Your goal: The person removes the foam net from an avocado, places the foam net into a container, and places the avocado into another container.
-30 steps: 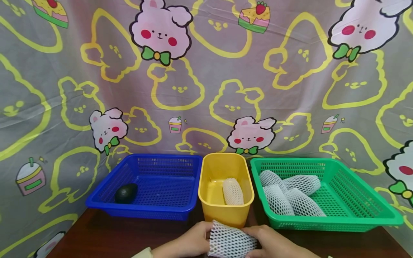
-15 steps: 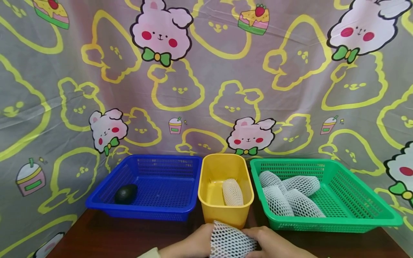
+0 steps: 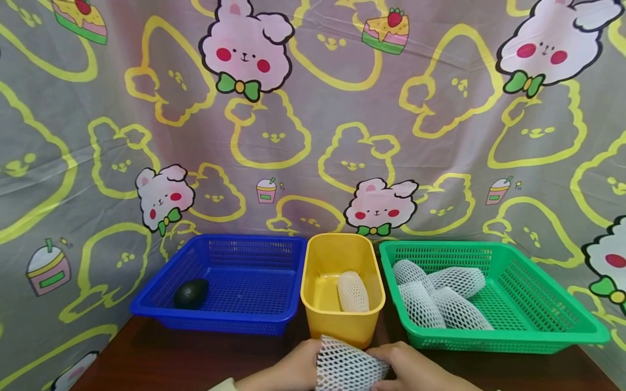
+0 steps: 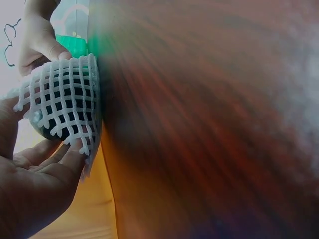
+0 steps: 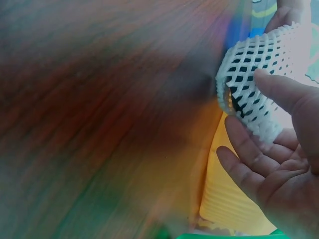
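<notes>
Between the two hands, at the lower edge of the head view, is a white foam fruit net (image 3: 348,366). A dark avocado (image 4: 51,132) shows through its mesh and at its left end in the left wrist view. My left hand (image 3: 302,365) holds the net's left end, fingers under it and thumb on the opposite side. On the other end, my right hand (image 3: 409,368) grips the net with thumb on top and fingers beneath, as the right wrist view shows. Some left fingertips are hidden behind the mesh.
A blue basket (image 3: 235,320) at left holds one bare avocado (image 3: 191,294). The yellow bin (image 3: 341,325) in the middle contains a foam net (image 3: 352,292). In the green basket (image 3: 508,340) at right lie several white netted pieces (image 3: 462,309). A patterned cloth (image 3: 313,130) hangs behind.
My left hand has moved slightly to the right, its fingers further behind the net's left edge than a second ago. The right hand stays nearly still; the baskets are unchanged.
</notes>
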A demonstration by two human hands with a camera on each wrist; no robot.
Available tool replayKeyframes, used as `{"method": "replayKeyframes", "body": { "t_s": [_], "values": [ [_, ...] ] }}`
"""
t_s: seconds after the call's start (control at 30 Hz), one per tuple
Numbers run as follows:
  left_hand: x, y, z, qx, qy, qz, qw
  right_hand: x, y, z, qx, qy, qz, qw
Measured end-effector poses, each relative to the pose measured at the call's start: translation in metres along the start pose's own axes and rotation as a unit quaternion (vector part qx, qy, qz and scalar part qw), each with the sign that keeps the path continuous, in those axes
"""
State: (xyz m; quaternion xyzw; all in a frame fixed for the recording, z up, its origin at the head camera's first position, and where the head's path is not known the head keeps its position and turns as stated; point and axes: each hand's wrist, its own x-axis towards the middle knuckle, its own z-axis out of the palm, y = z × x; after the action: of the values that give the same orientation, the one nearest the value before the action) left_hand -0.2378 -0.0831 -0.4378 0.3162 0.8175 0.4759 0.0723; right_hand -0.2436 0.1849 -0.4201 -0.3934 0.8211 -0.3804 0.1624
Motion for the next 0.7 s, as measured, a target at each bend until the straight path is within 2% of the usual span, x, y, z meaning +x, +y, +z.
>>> {"method": "replayKeyframes", "body": {
  "t_s": [0.17, 0.33, 0.43, 0.57, 0.7],
  "values": [
    [-0.002, -0.0009, -0.0011, -0.026, 0.004, 0.005, 0.9996, 0.0004, -0.0033, 0.0008, 0.001, 0.015, 0.029, 0.999],
    [-0.004, 0.0011, -0.0028, -0.019, 0.013, -0.01, 0.9997, -0.0004, -0.0062, 0.0006, -0.001, 0.028, 0.044, 0.999],
    [-0.0053, 0.0022, -0.0035, -0.053, 0.009, -0.022, 0.9983, -0.0013, -0.0075, -0.0002, -0.003, 0.034, 0.054, 0.998],
    [-0.0068, 0.0022, -0.0045, -0.127, -0.005, -0.039, 0.9912, -0.002, -0.0075, -0.0014, -0.042, 0.049, 0.039, 0.997],
    [-0.0088, 0.0002, -0.007, -0.164, -0.018, -0.034, 0.9858, -0.0016, -0.0084, -0.0029, -0.072, 0.062, 0.03, 0.995]
  ]
}}
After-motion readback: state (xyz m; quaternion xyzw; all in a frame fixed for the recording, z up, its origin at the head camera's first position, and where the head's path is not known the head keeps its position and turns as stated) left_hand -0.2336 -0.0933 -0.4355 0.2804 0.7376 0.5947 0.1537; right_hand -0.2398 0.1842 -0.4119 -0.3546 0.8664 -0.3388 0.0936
